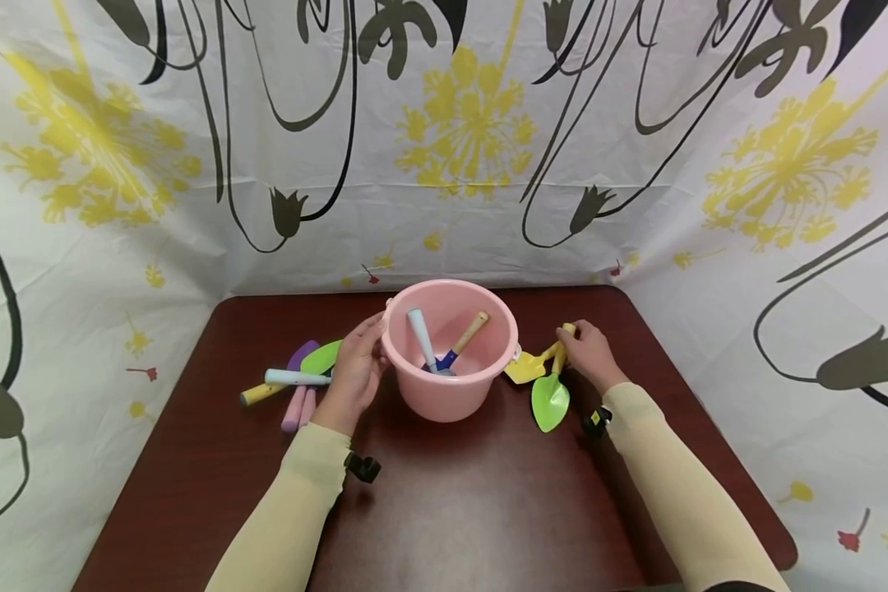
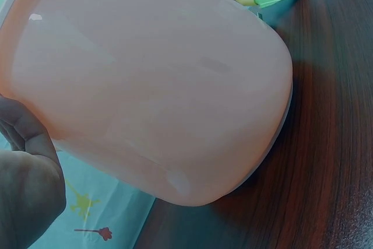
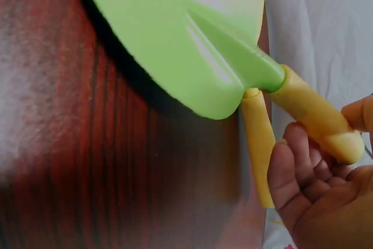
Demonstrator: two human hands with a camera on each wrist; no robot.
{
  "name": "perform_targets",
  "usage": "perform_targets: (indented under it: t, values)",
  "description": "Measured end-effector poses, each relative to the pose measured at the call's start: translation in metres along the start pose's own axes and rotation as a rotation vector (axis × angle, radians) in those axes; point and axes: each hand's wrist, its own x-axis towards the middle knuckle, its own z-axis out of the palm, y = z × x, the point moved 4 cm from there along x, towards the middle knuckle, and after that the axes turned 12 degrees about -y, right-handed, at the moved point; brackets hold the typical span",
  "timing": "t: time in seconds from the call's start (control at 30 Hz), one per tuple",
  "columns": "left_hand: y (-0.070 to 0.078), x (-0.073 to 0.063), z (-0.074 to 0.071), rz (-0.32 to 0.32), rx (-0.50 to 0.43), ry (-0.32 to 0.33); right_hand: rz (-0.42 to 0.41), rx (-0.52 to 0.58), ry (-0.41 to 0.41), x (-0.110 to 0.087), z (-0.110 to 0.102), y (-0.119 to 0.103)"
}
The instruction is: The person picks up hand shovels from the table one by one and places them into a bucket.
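A pink bucket (image 1: 444,399) stands tilted toward me at the middle of the table, and my left hand (image 1: 357,370) grips its rim on the left side. Inside it lean a tool with a light blue handle (image 1: 422,335) and one with a tan handle (image 1: 471,330); their heads are mostly hidden. To the right of the bucket, my right hand (image 1: 592,353) pinches the end of the yellow handle of a green toy trowel (image 1: 550,403), blade pointing toward me. A yellow toy shovel (image 1: 524,368) lies between trowel and bucket, its yellow handle (image 3: 259,150) showing below the trowel in the right wrist view.
Left of my left hand lies a pile of toy garden tools: a green blade (image 1: 321,358), a purple piece (image 1: 302,354), a light blue handle (image 1: 289,376), a yellow handle (image 1: 261,394) and pink handles (image 1: 293,411). A patterned cloth (image 1: 444,230) hangs behind the dark wooden table (image 1: 444,510).
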Motion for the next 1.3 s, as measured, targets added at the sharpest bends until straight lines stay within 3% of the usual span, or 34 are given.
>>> perform_targets:
  t: [0.23, 0.6, 0.8, 1.3]
  values:
    - [0.0, 0.0, -0.001, -0.002, 0.006, 0.006, -0.088, 0.02, 0.042, -0.01, -0.002, -0.012]
    - [-0.001, 0.001, -0.001, -0.006, 0.005, 0.003, -0.136, 0.067, 0.12, -0.026, -0.008, -0.03]
    - [-0.002, 0.001, -0.001, -0.002, 0.001, -0.002, -0.196, 0.096, 0.175, -0.037, -0.017, -0.049]
    - [-0.003, 0.001, -0.002, -0.011, 0.005, 0.002, -0.308, 0.206, 0.195, -0.056, -0.044, -0.102]
